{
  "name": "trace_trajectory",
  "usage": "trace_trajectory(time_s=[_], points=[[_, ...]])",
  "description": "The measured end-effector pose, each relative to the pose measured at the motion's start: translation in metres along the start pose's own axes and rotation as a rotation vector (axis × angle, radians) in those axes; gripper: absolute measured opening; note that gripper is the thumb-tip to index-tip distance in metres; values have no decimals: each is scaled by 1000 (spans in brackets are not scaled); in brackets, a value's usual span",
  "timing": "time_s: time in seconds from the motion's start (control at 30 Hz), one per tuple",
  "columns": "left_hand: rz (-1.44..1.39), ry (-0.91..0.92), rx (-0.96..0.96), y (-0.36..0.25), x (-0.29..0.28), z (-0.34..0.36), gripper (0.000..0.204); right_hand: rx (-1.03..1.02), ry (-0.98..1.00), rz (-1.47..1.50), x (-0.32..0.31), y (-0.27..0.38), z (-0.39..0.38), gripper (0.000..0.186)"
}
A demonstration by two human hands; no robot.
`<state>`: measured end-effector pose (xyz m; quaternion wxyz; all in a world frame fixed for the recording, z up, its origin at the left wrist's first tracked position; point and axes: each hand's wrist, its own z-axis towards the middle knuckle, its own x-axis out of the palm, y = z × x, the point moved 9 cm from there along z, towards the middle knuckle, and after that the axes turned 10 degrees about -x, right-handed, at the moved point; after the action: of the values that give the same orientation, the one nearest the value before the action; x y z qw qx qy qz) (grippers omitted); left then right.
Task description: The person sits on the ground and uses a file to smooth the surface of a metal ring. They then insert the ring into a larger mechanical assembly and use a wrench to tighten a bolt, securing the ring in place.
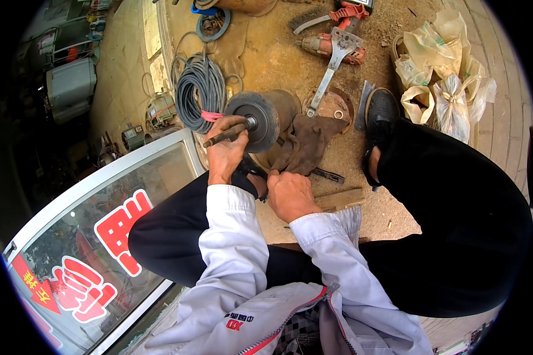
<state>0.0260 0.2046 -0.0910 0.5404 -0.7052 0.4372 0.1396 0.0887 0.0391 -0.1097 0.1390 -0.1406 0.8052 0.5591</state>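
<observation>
My left hand (225,151) is closed round a brownish metal shaft (222,136). The shaft sticks out from the middle of a dark round disc (265,118), where a shiny threaded part shows. Behind that disc stands a dull brown cylinder (283,106). Lower and to the right, my right hand (293,195) is closed with its fingertips turned inward; what they grip, if anything, is hidden. A crumpled brown cloth (314,142) lies just beyond those fingers, touching or nearly touching them. Partly under the cloth is a dark narrow metal piece (328,176).
Coiled grey cable (198,89) with a pink tie lies left of the disc. Beyond the cloth are a round rusty plate (340,103), a silver wrench-like tool (331,71) and a red power tool (320,44). Plastic bags (441,71) stand right; a framed glass door (100,236) flanks my left.
</observation>
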Motion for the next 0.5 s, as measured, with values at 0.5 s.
trace_trajectory(time_s=[0.5], points=[[-89,-25,-4,17,1,-1,34,-9,31,-23,5,3,0,17]])
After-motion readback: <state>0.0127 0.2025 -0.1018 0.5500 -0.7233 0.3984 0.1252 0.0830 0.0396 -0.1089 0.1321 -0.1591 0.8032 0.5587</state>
